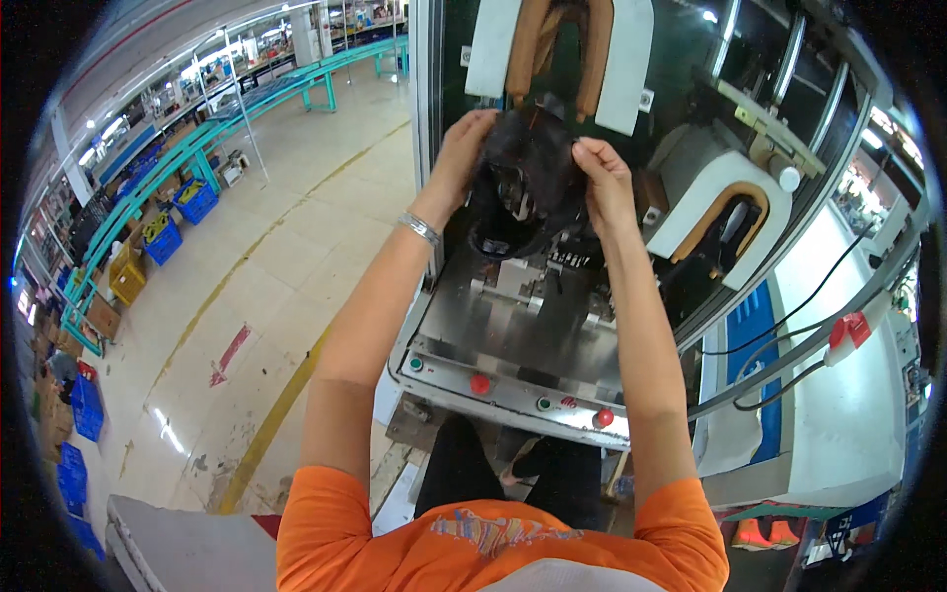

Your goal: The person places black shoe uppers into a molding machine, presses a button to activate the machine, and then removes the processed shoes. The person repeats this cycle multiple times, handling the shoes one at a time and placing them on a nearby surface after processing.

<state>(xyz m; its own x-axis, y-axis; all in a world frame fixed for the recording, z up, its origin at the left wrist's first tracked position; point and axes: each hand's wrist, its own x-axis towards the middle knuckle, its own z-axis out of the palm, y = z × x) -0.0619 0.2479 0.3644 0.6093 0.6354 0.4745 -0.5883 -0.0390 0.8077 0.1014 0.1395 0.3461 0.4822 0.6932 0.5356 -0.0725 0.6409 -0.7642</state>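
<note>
A black shoe upper (533,158) is stretched between my two hands at the front of a machine. My left hand (464,156) pinches its left edge; a silver bracelet (419,228) circles that wrist. On the opposite edge, my right hand (604,180) grips with thumb and fingers. The upper's opening faces me, and its lower part hangs over the metal fixtures (508,284) on the machine. Directly behind it stands a U-shaped white and brown pad (619,69). A second such pad (725,202) sits to the right, with something dark inside.
Below the steel machine bed (483,331) runs a front panel with red buttons (480,384) and green ones. A grey hose (789,345) and cables cross at right. Blue crates (195,200) line a green conveyor (207,138) at far left. Orange shoes (764,534) lie at lower right.
</note>
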